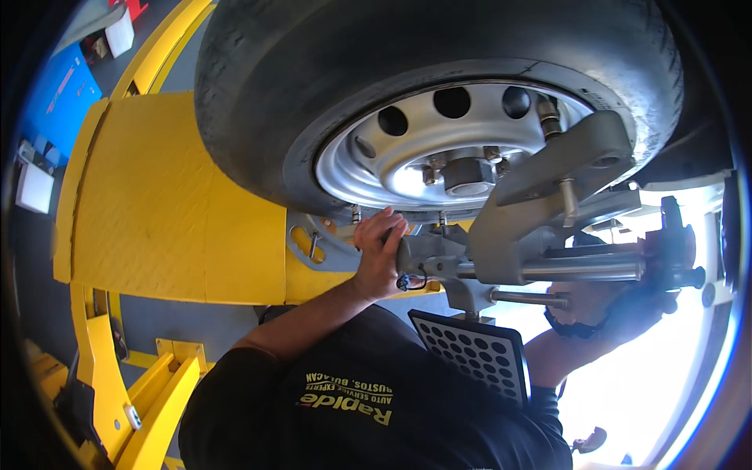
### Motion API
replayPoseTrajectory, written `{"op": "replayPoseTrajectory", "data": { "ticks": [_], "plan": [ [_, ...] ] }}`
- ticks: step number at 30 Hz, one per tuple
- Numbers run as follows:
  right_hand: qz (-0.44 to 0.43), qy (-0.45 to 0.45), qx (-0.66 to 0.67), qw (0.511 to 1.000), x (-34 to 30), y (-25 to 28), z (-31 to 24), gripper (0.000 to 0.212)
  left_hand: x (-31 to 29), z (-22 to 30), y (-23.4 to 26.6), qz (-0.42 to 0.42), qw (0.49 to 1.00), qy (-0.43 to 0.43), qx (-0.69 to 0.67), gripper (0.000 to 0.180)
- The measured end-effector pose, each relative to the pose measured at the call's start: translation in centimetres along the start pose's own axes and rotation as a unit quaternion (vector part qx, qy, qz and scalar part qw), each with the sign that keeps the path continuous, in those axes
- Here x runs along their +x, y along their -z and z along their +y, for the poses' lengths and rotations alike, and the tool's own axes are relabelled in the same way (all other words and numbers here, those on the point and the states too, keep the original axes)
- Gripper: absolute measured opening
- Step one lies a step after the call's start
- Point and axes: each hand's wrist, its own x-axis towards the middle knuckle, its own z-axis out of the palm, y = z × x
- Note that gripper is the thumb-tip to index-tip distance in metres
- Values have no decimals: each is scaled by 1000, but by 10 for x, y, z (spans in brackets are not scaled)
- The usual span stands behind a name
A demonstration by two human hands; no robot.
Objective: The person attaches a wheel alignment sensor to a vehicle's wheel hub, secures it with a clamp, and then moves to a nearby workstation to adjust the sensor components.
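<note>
A grey metal wheel clamp (509, 227) with shiny rods lies across the lower right of a car wheel. Its upper arm reaches over the rim (376, 157). My left hand (380, 254) is closed round the clamp's left end, just under the tyre (266, 117). At the other end, my right hand (599, 301) grips from below and behind the rods, near a dark knob (681, 254); most of its fingers are hidden or lost in glare. Below the clamp hangs a white target board (470, 354) with black dots, tilted in front of my dark shirt.
A broad yellow lift platform (157, 196) stands left of and behind the wheel. Yellow steel beams (160, 407) rise at the lower left. Beyond, a blue cabinet (63, 102) and a white box (34, 188) are at the far left. Strong light floods the right side.
</note>
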Motion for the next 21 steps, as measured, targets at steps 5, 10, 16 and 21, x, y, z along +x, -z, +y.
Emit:
{"op": "replayPoseTrajectory", "data": {
  "ticks": [5, 10, 16, 21],
  "plan": [
    [-97, -14, -9, 995, 7, 17, 22, 66, 1, -3, -1, -3, 1000, 6, 6, 110],
    [-127, -46, 90, 987, 9, 24, 54, 64, 2, -5, -2, 1, 1000, 1, 4, 110],
    [-100, -30, 88, 991, -2, 22, 60, 64, 5, -4, -1, -6, 1000, 0, 3, 110],
    [-90, -19, 83, 992, -5, 22, 58, 66, 6, -6, 0, -5, 1000, -8, -2, 109]
  ]
}}
